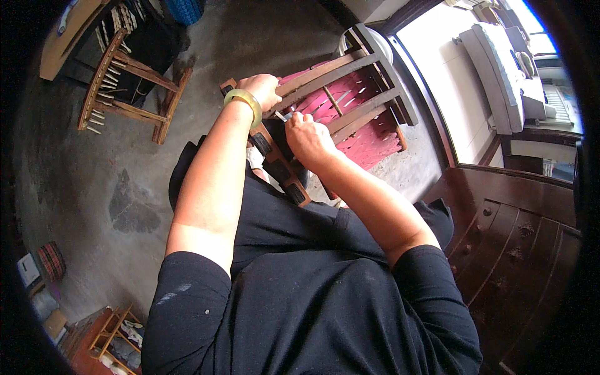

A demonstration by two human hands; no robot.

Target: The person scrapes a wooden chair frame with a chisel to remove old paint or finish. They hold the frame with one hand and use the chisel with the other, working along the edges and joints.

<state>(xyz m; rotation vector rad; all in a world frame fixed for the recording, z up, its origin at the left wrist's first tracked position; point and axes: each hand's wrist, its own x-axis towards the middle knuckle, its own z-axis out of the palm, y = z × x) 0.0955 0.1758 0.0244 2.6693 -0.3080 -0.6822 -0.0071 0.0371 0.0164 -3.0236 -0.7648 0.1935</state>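
A small wooden chair (349, 75) with pink woven strapping (370, 136) lies tipped over before my lap, its slatted bars facing up. My left hand (265, 91), with a pale green bangle (243, 104) on its wrist, is closed on a frame rail near the chair's near end. Close beside it, my right hand (309, 136) grips a small tool whose pale, narrow blade (280, 115) points at the frame by my left fingers. My fingers hide its handle. A wooden crosspiece (277, 161) with black pads runs across in front of my knees.
A wooden frame with pegs (133, 89) stands on the concrete floor (89, 183) to the left. Behind the chair is a white bucket (375, 42). A dark wooden panelled door (511, 243) is at the right. A small wooden rack (112, 337) stands at the lower left.
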